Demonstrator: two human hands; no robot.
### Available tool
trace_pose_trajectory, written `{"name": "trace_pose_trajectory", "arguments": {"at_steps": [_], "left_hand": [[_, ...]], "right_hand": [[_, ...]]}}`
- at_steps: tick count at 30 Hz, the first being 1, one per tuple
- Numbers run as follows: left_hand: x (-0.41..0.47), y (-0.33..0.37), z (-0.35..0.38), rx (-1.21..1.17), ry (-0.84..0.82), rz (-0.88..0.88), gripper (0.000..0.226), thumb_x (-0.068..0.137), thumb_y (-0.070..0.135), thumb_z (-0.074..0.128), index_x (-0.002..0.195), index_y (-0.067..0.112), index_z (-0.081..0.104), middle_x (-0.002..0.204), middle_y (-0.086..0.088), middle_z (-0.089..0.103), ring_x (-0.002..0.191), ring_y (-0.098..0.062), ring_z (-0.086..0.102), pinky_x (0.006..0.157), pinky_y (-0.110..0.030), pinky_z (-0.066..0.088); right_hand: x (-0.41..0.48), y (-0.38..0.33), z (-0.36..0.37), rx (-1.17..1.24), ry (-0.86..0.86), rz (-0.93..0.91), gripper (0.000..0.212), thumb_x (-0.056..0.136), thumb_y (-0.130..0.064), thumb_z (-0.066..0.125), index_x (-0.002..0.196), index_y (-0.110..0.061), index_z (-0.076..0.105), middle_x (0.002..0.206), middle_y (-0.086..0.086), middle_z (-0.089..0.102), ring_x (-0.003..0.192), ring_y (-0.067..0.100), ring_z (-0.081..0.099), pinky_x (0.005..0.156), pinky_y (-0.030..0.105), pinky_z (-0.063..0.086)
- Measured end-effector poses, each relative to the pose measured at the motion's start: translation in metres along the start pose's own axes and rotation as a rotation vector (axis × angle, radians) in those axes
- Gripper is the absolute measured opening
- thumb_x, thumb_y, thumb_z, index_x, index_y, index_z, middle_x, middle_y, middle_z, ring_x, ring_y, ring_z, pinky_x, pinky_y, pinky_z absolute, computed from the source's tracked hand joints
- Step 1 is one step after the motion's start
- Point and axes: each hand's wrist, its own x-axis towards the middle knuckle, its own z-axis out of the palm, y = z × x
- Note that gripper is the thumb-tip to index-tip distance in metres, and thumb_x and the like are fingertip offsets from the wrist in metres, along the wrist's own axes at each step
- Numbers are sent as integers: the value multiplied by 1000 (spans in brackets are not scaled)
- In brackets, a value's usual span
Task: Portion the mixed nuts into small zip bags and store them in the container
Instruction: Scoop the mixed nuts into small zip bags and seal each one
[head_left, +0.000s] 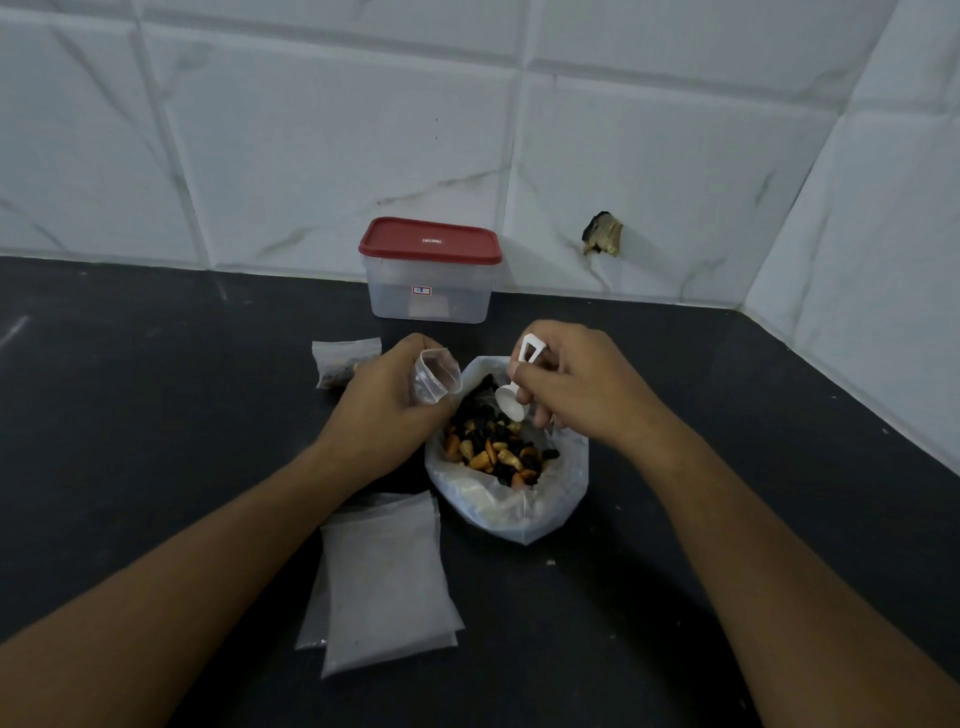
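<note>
At frame centre, the left hand grips a small zip bag, its mouth held open. The right hand pinches a white plastic scoop over the mixed nuts in their big clear bag. A red-lidded container stands closed behind on the dark worktop. Empty zip bags lie lower centre.

Left forearm and right forearm are bare, reaching forward from the lower corners and converging toward the centre. Left hand: fingers curled, pinching a small bag with its mouth open. Right hand: knuckles up, fingers curled round a white scoop, bowl downward. Hands near, not touching.
</note>
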Motion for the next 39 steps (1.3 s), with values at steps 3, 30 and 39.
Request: {"name": "trace_pose_trajectory", "arguments": {"at_steps": [3, 30, 39], "left_hand": [[0, 0, 0, -9, 7, 4, 24, 87, 13, 77, 104, 23, 64, 96, 13, 68, 93, 4, 63, 74, -7, 45], [1, -3, 0, 23, -1, -24, 25, 87, 15, 77, 107, 24, 63, 98, 12, 68, 92, 2, 63, 74, -12, 47], [0, -2, -1, 18, -11, -35, 28, 87, 13, 77, 107, 27, 62, 99, 14, 68, 94, 4, 62, 73, -7, 44]], "right_hand": [[0, -1, 3, -27, 7, -47, 9, 102, -23, 64, 94, -23, 66, 81, 0, 75, 61, 12, 73, 61, 30, 60], [2, 4, -15, 239, -169, 138, 13, 101, -16, 65, 97, -6, 70, 79, 11, 74, 58, 16, 64, 48, 23, 43], [6, 6, -5, 443, -108, 317, 13, 101, -16, 63, 96, -6, 70, 75, 11, 75, 49, 15, 60, 40, 21, 37]]}}
